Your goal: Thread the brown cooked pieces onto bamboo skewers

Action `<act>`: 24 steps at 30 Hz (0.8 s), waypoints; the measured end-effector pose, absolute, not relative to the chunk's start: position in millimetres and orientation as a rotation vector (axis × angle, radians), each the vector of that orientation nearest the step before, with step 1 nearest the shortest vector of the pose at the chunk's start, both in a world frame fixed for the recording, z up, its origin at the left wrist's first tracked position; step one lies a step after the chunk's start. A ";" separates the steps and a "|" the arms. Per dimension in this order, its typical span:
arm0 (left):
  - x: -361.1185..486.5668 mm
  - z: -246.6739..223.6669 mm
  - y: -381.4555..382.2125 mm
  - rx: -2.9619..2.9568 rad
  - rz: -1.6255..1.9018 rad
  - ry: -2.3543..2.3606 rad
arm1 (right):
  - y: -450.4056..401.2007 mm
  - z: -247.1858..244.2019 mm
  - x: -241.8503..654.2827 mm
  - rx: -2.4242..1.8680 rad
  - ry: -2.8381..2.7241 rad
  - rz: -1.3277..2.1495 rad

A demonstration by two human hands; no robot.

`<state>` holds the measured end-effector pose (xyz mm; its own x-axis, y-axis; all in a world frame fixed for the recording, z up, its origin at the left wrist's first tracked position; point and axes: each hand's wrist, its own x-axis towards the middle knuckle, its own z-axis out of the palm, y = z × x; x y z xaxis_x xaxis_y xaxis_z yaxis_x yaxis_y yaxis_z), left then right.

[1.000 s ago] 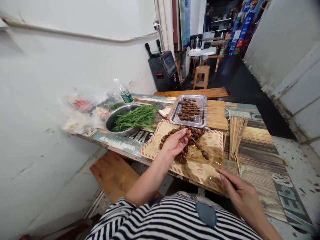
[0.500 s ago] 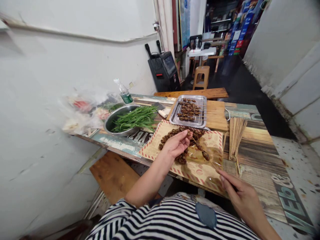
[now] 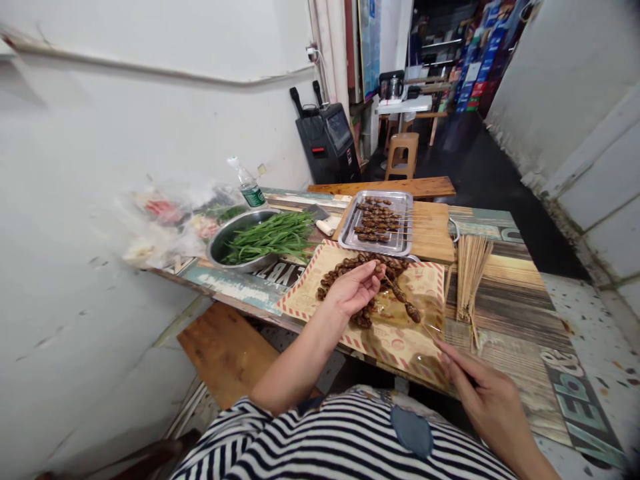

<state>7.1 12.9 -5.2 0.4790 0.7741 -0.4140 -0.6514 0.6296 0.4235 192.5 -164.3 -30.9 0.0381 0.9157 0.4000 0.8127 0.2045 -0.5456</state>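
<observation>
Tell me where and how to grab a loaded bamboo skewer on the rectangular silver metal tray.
Likely best: pinch the thin, bare bamboo stick, coming from the right. The lumpy brown pieces lie inside the tray, to the left, while the sticks reach past its right rim, over the pale wooden board.

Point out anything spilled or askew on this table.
The paper beneath the brown pieces has dark, shiny patches toward its right side; it looks wet, perhaps from liquid seeping off them.
</observation>
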 end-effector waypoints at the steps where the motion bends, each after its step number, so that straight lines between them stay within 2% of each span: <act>1: 7.3 -5.1 13.0 0.222 0.881 0.617 | -164.5 -31.4 192.9 -1.618 -1.783 0.179; 24: 9.1 -4.0 11.1 0.262 0.899 0.618 | -168.1 -29.8 194.4 -1.610 -1.782 0.187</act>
<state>9.1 11.1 -4.0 0.4647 0.7946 -0.3906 -0.6490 0.6058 0.4602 194.4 -168.1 -29.8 0.0352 0.9139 0.4044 0.8101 0.2108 -0.5470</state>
